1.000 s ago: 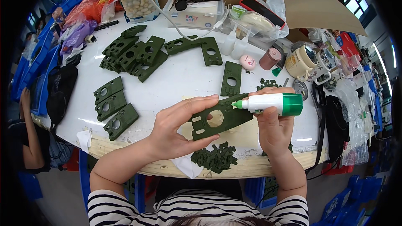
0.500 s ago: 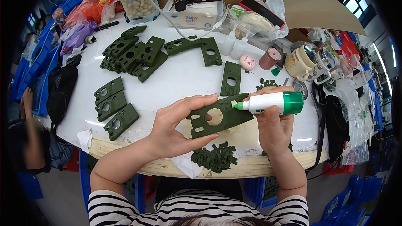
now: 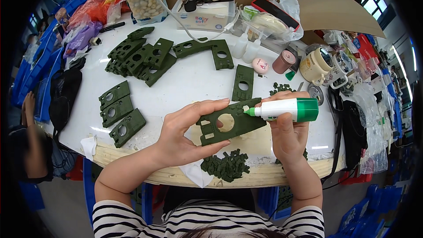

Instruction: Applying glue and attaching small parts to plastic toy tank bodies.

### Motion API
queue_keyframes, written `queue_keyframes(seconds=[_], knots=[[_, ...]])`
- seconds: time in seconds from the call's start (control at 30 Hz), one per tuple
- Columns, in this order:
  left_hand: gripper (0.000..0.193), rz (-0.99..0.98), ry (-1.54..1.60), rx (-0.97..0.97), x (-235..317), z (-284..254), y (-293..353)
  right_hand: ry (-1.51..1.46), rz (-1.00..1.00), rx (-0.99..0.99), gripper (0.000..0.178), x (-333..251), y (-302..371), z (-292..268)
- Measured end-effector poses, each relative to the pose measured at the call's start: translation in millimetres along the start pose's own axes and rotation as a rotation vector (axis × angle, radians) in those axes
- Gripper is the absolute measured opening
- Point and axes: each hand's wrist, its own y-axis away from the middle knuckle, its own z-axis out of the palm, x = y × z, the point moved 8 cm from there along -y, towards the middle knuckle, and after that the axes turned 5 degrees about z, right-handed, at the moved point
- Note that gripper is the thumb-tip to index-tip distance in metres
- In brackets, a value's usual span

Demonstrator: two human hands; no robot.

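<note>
My left hand [image 3: 181, 125] grips a dark green plastic plate [image 3: 242, 124] by its left end, thumb below and fingers above. The plate has a large round hole and small square openings; a fingertip shows through the round one. In my right hand [image 3: 288, 136] is a white glue bottle [image 3: 282, 109] with a green base, lying nearly level. Its light green nozzle touches or almost touches the plate beside a small opening at the upper edge. Just below the plate, a heap of small green pieces [image 3: 225, 165] lies at the table's near edge.
More green plates are piled [image 3: 143, 57] at the back left, with a few [image 3: 116, 108] at the left. A clear box [image 3: 205, 13], small white bottles [image 3: 245, 46], a pink jar [image 3: 283, 61] and a cream mug [image 3: 315, 65] stand toward the back. A white cable crosses there.
Almost nothing differs. The glue bottle's base end has shifted very slightly in my right hand; the plate and my left hand keep their place.
</note>
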Motion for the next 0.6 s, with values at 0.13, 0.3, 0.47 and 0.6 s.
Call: queue_keyframes(seconds=[0.13,0.3,0.47,0.6], knots=[[0.061,0.001,-0.003,0.002,-0.7,-0.2,0.5,0.010,-0.003,-0.003,0.030,1.2,0.3,0.1],[0.063,-0.018,0.004,-0.035,-1.7,0.5,1.6,0.014,0.007,0.025,0.033,0.5,0.1,-0.8],[0.055,-0.038,0.045,0.007,-1.6,-0.5,-2.3,-0.139,0.020,0.017,0.035,1.1,-0.1,-1.1],[0.061,-0.106,0.095,-0.018,-8.7,-1.5,1.7,-0.136,-0.033,-0.014,0.037,-0.5,-2.0,-2.4]])
